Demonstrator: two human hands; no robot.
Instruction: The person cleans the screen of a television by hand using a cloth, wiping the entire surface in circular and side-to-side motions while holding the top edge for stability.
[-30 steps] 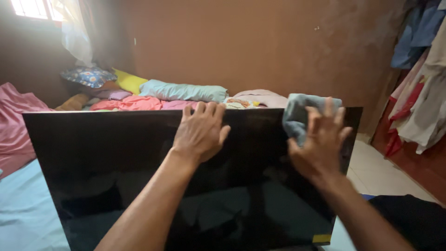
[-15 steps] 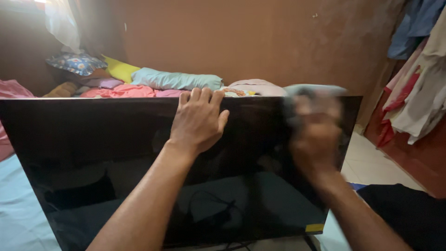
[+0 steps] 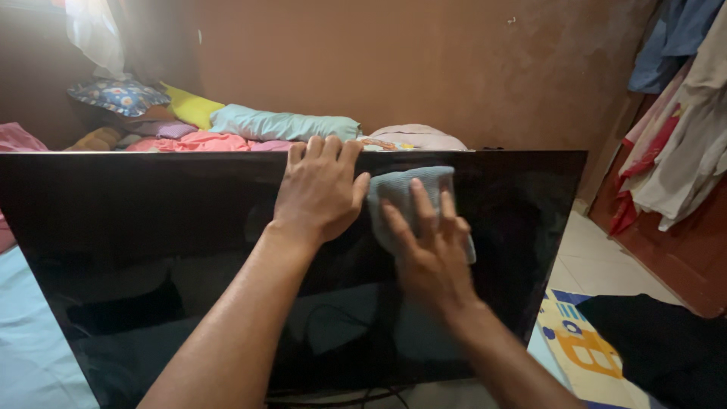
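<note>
A large black flat screen [image 3: 151, 250] stands upright in front of me, its glossy face reflecting the room. My left hand [image 3: 318, 193] rests flat on the glass with its fingers hooked over the top edge. Just to its right, my right hand [image 3: 432, 254] presses a grey-blue cloth [image 3: 401, 193] flat against the upper middle of the screen, fingers spread over it.
Behind the screen lies a bed with a heap of pillows and bedding [image 3: 280, 125] against a brown wall [image 3: 424, 60]. Clothes [image 3: 681, 151] hang at the right. A patterned mat [image 3: 587, 348] and a dark garment [image 3: 666, 341] lie on the tiled floor.
My right hand has slid the cloth from the screen's upper right corner leftwards to the upper middle, next to my left hand. The left hand has stayed on the top edge.
</note>
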